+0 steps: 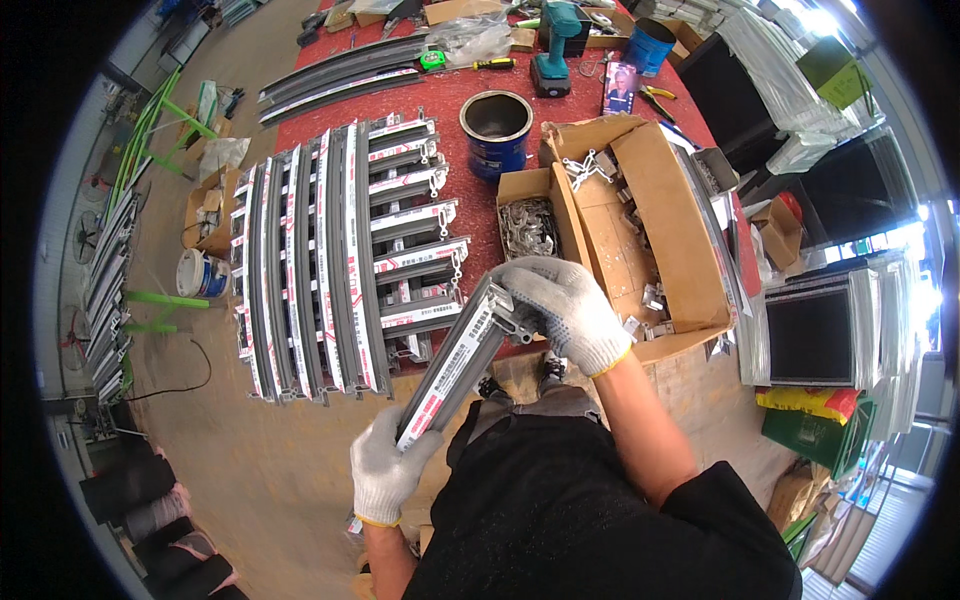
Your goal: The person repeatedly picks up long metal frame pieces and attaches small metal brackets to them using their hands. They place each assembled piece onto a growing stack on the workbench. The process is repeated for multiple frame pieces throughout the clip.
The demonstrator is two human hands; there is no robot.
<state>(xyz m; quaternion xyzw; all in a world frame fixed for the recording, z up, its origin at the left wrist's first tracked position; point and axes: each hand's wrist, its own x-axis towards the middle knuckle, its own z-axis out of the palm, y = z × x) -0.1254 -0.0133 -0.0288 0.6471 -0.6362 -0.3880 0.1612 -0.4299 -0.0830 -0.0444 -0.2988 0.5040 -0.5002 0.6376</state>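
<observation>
A short grey aluminium profile [455, 365] with a printed white film slants across in front of me. Its lower end is gripped by my gloved left hand [388, 468]. At the upper end my gloved right hand [562, 308] is closed around the profile's tip, where a small metal corner bracket [508, 322] shows; the fingertips are partly hidden. Just beyond the right hand stands a small carton [566, 215] of metal fittings [528, 228]. To the left, long and short profiles [325, 265] lie stacked crosswise on the red table [465, 85].
A large open carton [665, 225] with loose brackets sits at the table's right. Behind are a blue can [497, 135], a cordless drill [552, 60], a phone [620, 88], pliers [658, 100], and a green tape measure [432, 60]. Wrapped panels [815, 340] stand at right.
</observation>
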